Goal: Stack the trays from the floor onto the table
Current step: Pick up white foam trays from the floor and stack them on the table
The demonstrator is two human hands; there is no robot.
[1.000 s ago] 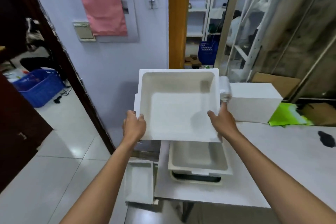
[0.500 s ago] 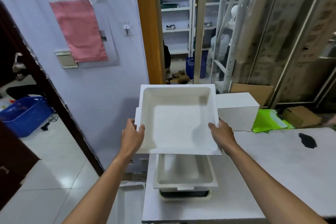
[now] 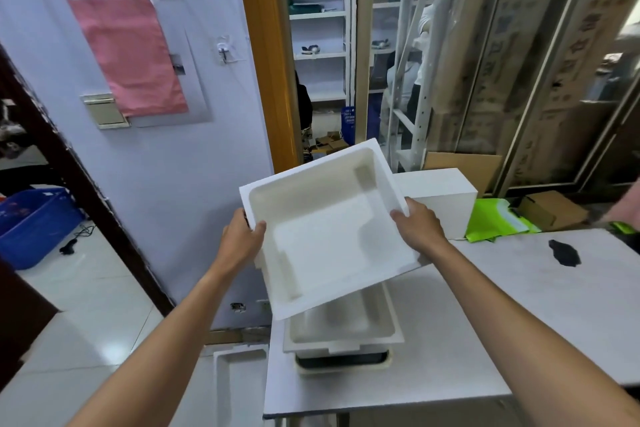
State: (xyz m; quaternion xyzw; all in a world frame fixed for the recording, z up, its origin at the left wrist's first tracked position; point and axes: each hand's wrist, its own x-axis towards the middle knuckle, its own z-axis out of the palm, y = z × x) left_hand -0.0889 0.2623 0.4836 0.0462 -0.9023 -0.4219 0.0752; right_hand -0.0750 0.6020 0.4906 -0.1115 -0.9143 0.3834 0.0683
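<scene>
While the left hand (image 3: 242, 239) and right hand (image 3: 420, 227) grip the tray (image 3: 329, 236), thumbs hooked over its side rims, it hangs open side up above the stack (image 3: 346, 333) on the grey table (image 3: 519, 305). It's skewed, with a far corner pointing to 1 o'clock, and looks near square. There's a white box (image 3: 446, 198) at 2 o'clock and a floor tray (image 3: 239, 381) on tiles at 7.

A person's two arms, seen from the wearer's own viewpoint. The left grip (image 3: 242, 239) and right grip (image 3: 419, 222) are bare hands with knuckles showing. Behind each grip, the left forearm (image 3: 166, 333) and right forearm (image 3: 519, 308) are bare skin, slim and long, down to the frame's lower edge.
</scene>
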